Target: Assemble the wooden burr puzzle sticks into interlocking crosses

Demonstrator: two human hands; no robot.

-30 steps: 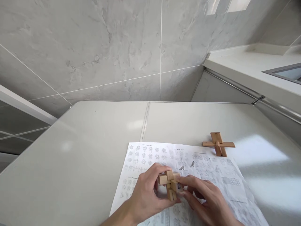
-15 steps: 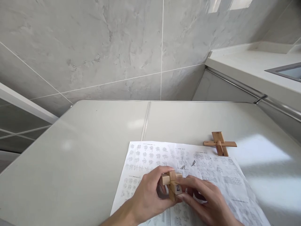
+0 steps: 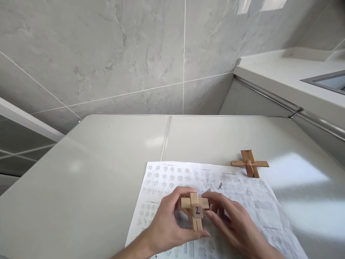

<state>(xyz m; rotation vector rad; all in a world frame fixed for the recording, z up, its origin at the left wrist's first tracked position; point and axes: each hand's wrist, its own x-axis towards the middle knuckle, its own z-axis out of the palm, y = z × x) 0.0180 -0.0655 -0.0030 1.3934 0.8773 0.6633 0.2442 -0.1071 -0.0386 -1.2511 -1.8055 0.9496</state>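
Note:
A small wooden burr puzzle (image 3: 197,211) of interlocked bars is held above a printed sheet, with a dark "2"-like mark on its facing bar end. My left hand (image 3: 167,219) is closed around it from the left, fingers at the top and thumb under the lower bars. From the right, my right hand (image 3: 233,219) has its index finger and thumb at the end of the right-hand bar, the other fingers curled. Beneath both hands lies the creased instruction sheet (image 3: 151,180), covered in small diagrams.
Another wooden cross-shaped puzzle (image 3: 249,163) lies at the sheet's upper right edge, on the pale table (image 3: 107,172). A seam (image 3: 166,140) runs across the tabletop. Behind stands a grey tiled wall (image 3: 121,54), with a white counter (image 3: 291,72) at the right.
The puzzle in my hands has turned so its numbered end faces me more squarely and the right-hand bar shows. My right fingers have shifted off its front toward the right side.

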